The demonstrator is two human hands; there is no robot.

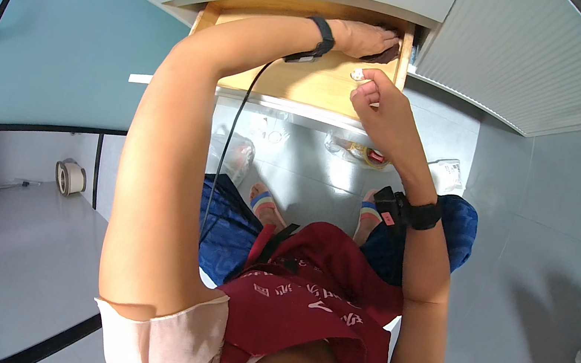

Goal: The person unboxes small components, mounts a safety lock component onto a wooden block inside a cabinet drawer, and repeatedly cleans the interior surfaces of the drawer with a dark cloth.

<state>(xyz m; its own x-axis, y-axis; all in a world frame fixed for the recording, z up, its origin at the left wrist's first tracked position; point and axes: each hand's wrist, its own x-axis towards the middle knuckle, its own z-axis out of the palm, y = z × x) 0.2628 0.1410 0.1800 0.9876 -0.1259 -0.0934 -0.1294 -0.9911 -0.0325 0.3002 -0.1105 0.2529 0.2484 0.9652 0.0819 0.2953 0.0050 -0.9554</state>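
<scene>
My left hand (366, 40) reaches into an open wooden drawer (298, 77), at its far right corner. Its fingers are bent over a dark brown, soft-looking bundle (382, 57), probably cloth, and partly hide it. Over the drawer's front right part is my right hand (382, 109), closed with the fingers curled. A small white object (357, 75) shows at its index fingertip, too small to name. The thumb's hold on it is hard to make out. Bare light wood forms the drawer's bottom between the hands.
A white ribbed cabinet panel (526, 59) stands right of the drawer. Below the drawer front, clear plastic packages (355, 150) lie on the grey tiled floor (529, 195). A black cable (231, 135) hangs from my left wristband. At the left, a spool (70, 179) rests on a grey surface.
</scene>
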